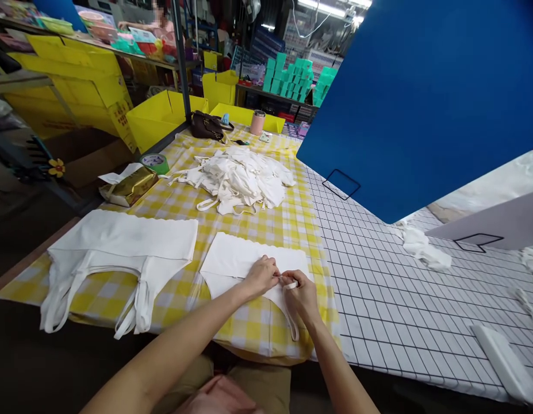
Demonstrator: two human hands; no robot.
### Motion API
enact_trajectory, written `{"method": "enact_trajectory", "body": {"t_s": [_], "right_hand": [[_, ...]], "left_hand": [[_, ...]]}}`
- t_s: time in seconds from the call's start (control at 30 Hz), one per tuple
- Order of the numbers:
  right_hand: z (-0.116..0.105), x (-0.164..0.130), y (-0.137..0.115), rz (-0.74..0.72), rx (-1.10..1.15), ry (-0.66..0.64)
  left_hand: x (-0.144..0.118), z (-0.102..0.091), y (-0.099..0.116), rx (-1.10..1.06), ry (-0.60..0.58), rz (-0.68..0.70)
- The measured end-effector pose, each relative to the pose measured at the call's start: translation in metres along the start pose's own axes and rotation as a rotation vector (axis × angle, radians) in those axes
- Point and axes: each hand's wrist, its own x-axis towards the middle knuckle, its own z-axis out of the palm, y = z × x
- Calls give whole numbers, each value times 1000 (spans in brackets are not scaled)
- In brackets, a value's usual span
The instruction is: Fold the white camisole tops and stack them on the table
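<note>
A white folded garment point(236, 259) lies flat on the yellow checked tablecloth point(266, 224) right in front of me. My left hand point(261, 275) rests on its near edge, fingers pinched at a white strap. My right hand point(301, 294) grips the same strap point(290, 284), whose loose end hangs over the table's front edge. To the left lies a stack of flattened white garments point(123, 244) with straps dangling off the edge. Farther back sits a loose heap of white garments point(238, 177).
A gold packet point(130, 185) and a green tape roll point(155, 163) lie at the left. A brown bag point(207, 125) and a pink tumbler point(257, 122) stand at the back. A blue board point(421, 92) rises at right above a white grid cloth point(399, 299). Yellow bins point(158, 118) stand behind.
</note>
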Motion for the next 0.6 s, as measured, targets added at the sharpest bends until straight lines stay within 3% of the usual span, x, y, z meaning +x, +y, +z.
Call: {"method": "enact_trajectory", "body": {"t_s": [0.37,0.6], "right_hand": [[3,8,0,-166,-137,-51],[-3,11,3,-243,-276,-80]], "left_hand": [[4,9,-9,26,26,35],[4,3,-3,-25,12,-5]]}}
